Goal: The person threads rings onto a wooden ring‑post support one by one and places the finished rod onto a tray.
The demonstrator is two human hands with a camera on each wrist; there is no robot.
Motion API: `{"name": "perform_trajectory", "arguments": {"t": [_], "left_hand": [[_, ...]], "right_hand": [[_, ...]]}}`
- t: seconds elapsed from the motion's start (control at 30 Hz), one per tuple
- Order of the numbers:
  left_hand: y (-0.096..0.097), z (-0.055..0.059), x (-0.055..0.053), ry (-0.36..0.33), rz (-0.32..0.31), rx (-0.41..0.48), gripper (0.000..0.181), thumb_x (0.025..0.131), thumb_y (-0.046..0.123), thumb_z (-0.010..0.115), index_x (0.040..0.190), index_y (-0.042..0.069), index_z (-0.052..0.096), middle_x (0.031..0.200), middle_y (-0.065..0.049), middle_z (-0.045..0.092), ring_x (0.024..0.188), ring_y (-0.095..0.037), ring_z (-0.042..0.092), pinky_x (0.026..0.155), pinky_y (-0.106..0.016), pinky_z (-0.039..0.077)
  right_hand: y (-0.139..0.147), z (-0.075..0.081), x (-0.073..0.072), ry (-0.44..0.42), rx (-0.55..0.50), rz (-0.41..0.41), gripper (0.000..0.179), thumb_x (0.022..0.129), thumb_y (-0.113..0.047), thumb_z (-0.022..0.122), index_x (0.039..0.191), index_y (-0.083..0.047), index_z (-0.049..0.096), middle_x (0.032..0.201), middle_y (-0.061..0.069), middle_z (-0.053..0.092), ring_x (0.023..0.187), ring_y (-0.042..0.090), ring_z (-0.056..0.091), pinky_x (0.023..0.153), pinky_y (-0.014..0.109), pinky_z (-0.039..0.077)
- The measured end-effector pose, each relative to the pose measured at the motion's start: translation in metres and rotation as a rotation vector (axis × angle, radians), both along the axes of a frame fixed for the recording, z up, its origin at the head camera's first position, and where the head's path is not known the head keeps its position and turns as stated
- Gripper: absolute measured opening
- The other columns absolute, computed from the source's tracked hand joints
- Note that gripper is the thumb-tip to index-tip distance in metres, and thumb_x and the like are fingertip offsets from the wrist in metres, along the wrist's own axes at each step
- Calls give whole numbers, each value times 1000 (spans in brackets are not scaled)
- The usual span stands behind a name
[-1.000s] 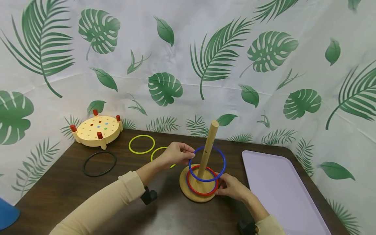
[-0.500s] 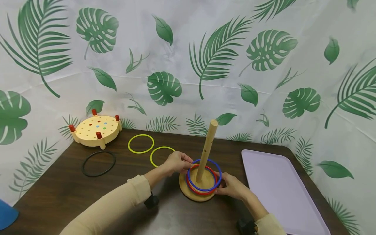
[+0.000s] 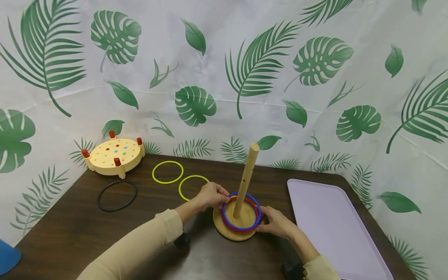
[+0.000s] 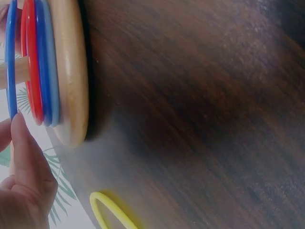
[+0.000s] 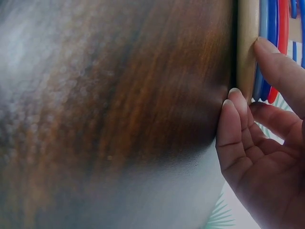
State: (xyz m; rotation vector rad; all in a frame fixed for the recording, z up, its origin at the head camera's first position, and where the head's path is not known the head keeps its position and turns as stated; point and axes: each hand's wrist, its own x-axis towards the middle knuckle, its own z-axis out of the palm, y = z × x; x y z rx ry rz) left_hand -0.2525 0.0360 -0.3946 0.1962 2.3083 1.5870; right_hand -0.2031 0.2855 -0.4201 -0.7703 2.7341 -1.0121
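Observation:
Between thumb and fingers, my left hand [image 3: 211, 195] pinches a blue ring [image 4: 10, 62] at its left edge. That ring encircles the upright wooden peg [image 3: 249, 167] low down, with a small gap over the red ring [image 4: 32, 62] beneath. Under the red ring a darker blue ring [image 4: 44, 71] and a light blue ring [image 4: 55, 71] lie stacked on the round wooden base [image 4: 71, 71]. My right hand [image 3: 276, 223] grips the base's right edge, its thumb on top and fingertips low at the rim, as the right wrist view shows.
Two yellow rings [image 3: 168, 182] [image 3: 190, 176] and a black ring [image 3: 111, 210] lie left on the dark table [image 3: 203, 256]. Behind them stands a cream pegged disc [image 3: 115, 153]. A lilac tray [image 3: 332, 225] is at right; a blue object [image 3: 7, 256] shows at the left edge.
My left hand has lowered the blue ring along the peg, from tilted well above the red ring to nearly level just over it. The right hand has stayed at the base.

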Motion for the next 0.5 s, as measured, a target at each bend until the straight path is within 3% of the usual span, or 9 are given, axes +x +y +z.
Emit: {"name": "perform_trajectory", "arguments": {"t": [0.2,0.5], "left_hand": [[0,-3,0,15,1,-10,7,80,-2,69,87,-4,69,73,-7,68,55,-10,64,59,-29,58],[1,-6,0,7,3,0,9,80,-1,69,88,-6,69,71,-5,67,57,-12,65,59,-29,58]], "right_hand": [[0,0,0,-14,-26,27,44,74,-15,77,111,3,59,78,3,58,67,1,52,61,21,47],[0,1,-1,-35,-43,39,50,74,-14,77,116,5,57,79,6,59,68,2,52,61,20,47]]}}
